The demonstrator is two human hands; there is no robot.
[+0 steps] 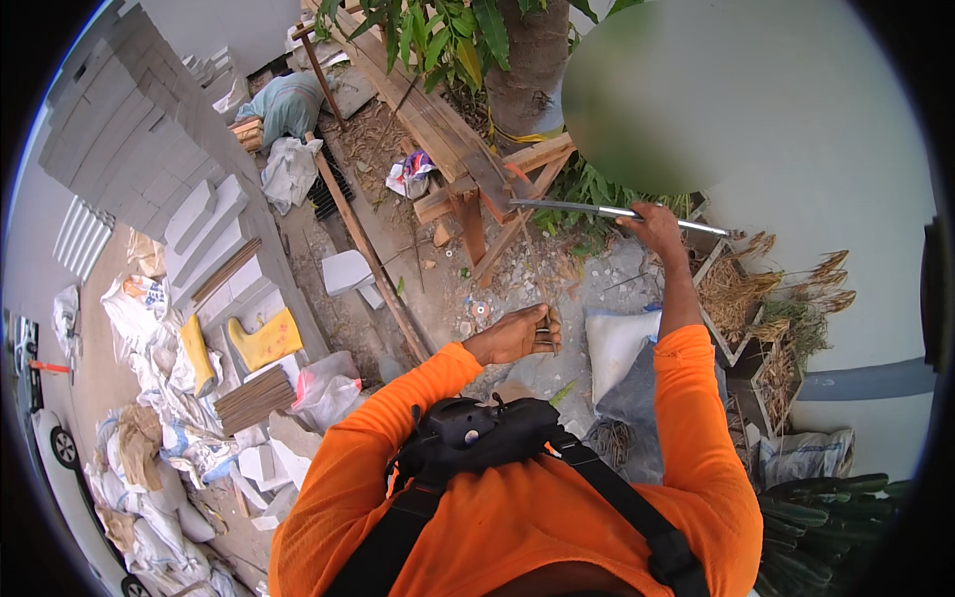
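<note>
My right hand (657, 229) is closed around a long silver metal bar (597, 208), held almost level. Its left end reaches the near end of a wooden beam bench (438, 124), beside a small orange-red mark; I cannot tell whether it touches the wood. Its other end passes in front of the grey wall. My left hand (519, 334) is in front of my chest, below the bench, with the fingers curled in. Thin dark pieces seem to show between those fingers, too small to name.
A tree trunk (527, 70) stands behind the bench. To the right are wooden planters (731, 298) with dry plants. A white sack (619, 350) lies near my right arm. At left are stacked grey blocks (129, 139), yellow boots (264, 339) and a long wooden pole (363, 244).
</note>
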